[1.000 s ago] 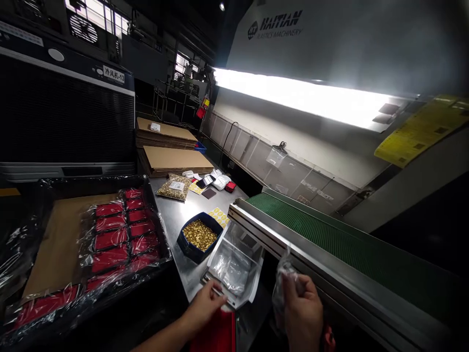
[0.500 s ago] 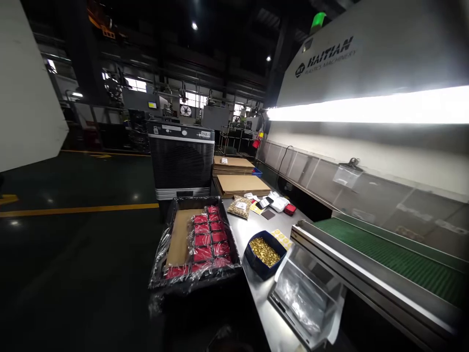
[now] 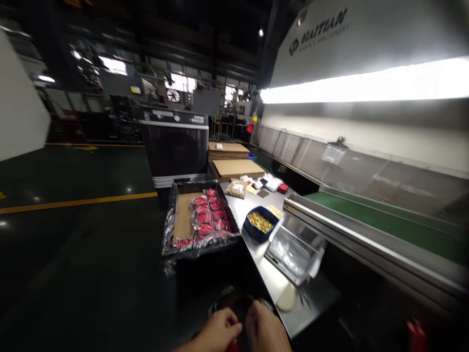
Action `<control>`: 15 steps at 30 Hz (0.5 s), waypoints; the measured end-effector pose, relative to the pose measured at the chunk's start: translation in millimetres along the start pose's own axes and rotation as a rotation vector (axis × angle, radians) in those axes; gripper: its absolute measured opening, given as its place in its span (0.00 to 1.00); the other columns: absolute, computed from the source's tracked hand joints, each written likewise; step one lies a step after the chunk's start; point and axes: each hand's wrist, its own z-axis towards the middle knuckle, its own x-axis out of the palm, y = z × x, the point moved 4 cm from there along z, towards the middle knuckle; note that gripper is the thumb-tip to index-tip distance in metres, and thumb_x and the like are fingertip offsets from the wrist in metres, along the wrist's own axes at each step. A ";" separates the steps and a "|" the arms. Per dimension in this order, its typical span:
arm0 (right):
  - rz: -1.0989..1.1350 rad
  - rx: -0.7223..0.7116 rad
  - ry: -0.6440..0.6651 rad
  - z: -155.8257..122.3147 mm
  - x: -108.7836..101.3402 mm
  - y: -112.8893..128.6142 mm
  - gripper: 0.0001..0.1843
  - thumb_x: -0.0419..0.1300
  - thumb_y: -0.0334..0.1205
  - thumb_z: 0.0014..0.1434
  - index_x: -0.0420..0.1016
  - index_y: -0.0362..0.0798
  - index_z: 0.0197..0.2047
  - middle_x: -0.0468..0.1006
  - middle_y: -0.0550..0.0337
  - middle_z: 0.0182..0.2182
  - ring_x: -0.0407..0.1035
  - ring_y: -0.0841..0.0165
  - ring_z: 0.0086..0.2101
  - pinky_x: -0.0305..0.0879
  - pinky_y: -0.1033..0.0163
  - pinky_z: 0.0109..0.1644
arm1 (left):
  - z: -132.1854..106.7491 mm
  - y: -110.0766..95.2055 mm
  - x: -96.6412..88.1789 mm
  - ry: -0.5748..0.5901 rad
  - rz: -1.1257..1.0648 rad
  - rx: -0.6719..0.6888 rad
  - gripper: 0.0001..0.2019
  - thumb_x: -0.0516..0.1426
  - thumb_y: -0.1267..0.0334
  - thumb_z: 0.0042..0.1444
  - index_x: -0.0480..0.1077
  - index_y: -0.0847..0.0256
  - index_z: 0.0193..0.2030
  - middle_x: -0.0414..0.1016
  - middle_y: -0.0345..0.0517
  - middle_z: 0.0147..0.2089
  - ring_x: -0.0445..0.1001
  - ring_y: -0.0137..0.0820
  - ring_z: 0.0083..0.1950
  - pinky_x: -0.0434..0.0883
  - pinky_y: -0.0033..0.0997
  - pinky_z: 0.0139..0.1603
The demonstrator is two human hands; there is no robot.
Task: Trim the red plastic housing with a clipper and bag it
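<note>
At the bottom edge my left hand (image 3: 220, 330) is closed, its thumb and fingers pressed together. Just beside it my right hand (image 3: 266, 328) is also closed, slightly blurred. A bit of something red (image 3: 232, 347) shows below the left fingers; whatever either hand grips is too hidden to name. Both hands are low, next to the front of the metal table (image 3: 266, 266). Beyond them stands a black crate lined with clear plastic film (image 3: 169, 234), holding rows of red wrapped pieces (image 3: 205, 216) on cardboard.
A blue bin (image 3: 252, 232) of small gold pieces (image 3: 260, 222) sits on the table. Near it are a clear-lidded box of plastic bags (image 3: 289, 252), a round pale disc (image 3: 287, 298) and scissors-like tool (image 3: 303, 297). A green conveyor (image 3: 373, 220) runs along the right.
The view has tilted downward, so the scene sits higher. Both my hands have come into sight at the bottom, and more of the table's near end shows.
</note>
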 end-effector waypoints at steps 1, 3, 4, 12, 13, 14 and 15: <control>-0.003 0.003 0.024 -3.6 0.9 6.3 0.11 0.53 0.27 0.60 0.74 0.49 0.35 0.79 0.58 0.31 0.75 0.65 0.33 0.60 0.65 0.34 | -3.0 3.8 3.1 0.002 0.028 -0.005 0.10 0.65 0.64 0.53 0.70 0.64 0.38 0.69 0.37 0.26 0.68 0.30 0.28 0.65 0.32 0.33; -0.021 0.009 0.045 -7.4 1.2 22.0 0.11 0.53 0.29 0.62 0.74 0.48 0.33 0.79 0.57 0.31 0.74 0.64 0.33 0.56 0.64 0.33 | -5.6 7.4 6.5 0.011 0.056 0.002 0.09 0.66 0.65 0.51 0.70 0.63 0.33 0.69 0.36 0.26 0.67 0.30 0.29 0.63 0.31 0.33; -0.029 0.012 0.052 -7.5 1.3 29.7 0.11 0.53 0.30 0.62 0.75 0.48 0.33 0.78 0.56 0.31 0.74 0.63 0.33 0.55 0.63 0.32 | -5.5 7.9 7.1 0.027 0.051 0.005 0.10 0.65 0.63 0.53 0.69 0.63 0.29 0.68 0.37 0.26 0.67 0.31 0.30 0.63 0.31 0.34; 0.014 0.054 -0.007 -13.3 17.0 7.2 0.17 0.50 0.19 0.56 0.73 0.43 0.42 0.74 0.47 0.40 0.71 0.61 0.34 0.49 0.62 0.31 | -14.5 15.9 -3.1 0.064 -0.290 -0.072 0.27 0.54 0.39 0.61 0.73 0.65 0.29 0.75 0.45 0.26 0.73 0.33 0.29 0.70 0.36 0.38; 0.048 0.071 -0.014 -18.2 22.7 -2.3 0.18 0.48 0.18 0.57 0.73 0.42 0.41 0.74 0.47 0.40 0.71 0.62 0.33 0.48 0.62 0.31 | -18.7 19.2 -5.5 0.022 -0.358 -0.092 0.26 0.55 0.40 0.60 0.74 0.66 0.33 0.76 0.47 0.29 0.75 0.34 0.31 0.72 0.37 0.39; 0.096 0.081 -0.014 -23.5 29.3 -9.9 0.16 0.48 0.19 0.57 0.72 0.43 0.40 0.74 0.48 0.38 0.70 0.63 0.31 0.49 0.62 0.31 | -23.3 23.0 -7.8 -0.024 -0.427 -0.116 0.25 0.56 0.41 0.59 0.73 0.66 0.37 0.77 0.48 0.32 0.76 0.35 0.33 0.73 0.37 0.39; 0.154 0.087 -0.008 -28.6 36.3 -15.2 0.13 0.49 0.20 0.57 0.71 0.44 0.38 0.73 0.51 0.36 0.69 0.65 0.30 0.49 0.63 0.31 | -28.1 26.9 -9.8 -0.066 -0.490 -0.140 0.23 0.58 0.44 0.59 0.72 0.66 0.41 0.78 0.49 0.34 0.77 0.36 0.35 0.73 0.38 0.40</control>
